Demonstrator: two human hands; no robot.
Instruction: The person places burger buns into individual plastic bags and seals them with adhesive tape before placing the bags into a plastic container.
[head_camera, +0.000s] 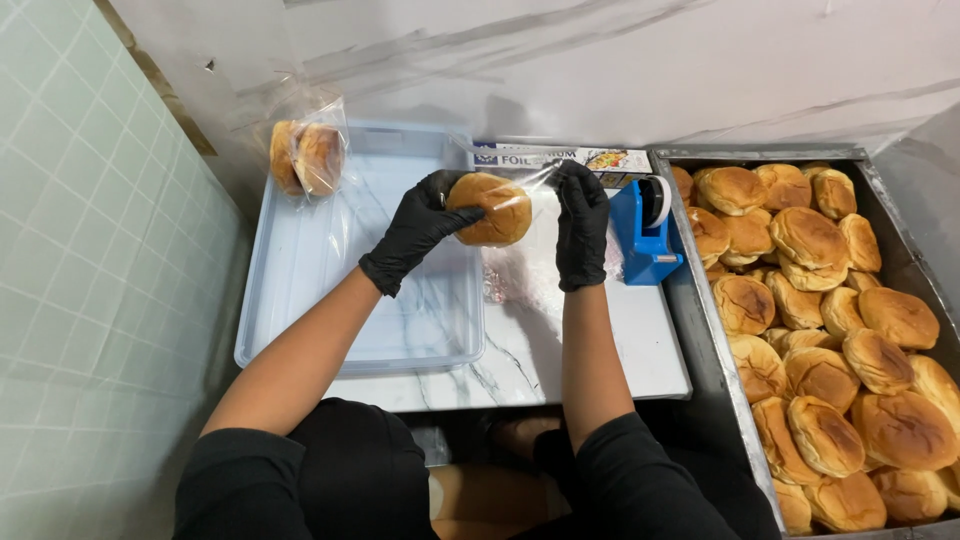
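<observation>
Black-gloved left hand (415, 228) cupping bun (490, 208) from its left side, inside clear bag (525, 190). Right hand (582, 225) pinching bag's open edge (fingers closed on film), just right of bun. Held above blue tray (300, 290); tape dispenser (642, 230) beside.

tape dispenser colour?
Blue tape dispenser, with a white roll on top; head view.

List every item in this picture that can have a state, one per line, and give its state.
left hand: gloved, gripping the bun
right hand: gloved, pinching the clear bag
bun: inside the clear bag, held up
clear bag: open, around the bun
bagged buns: packed, lying in the plastic tray
plastic tray: nearly bare
metal tray: heaped with loose buns
tape dispenser: upright, untouched
</observation>
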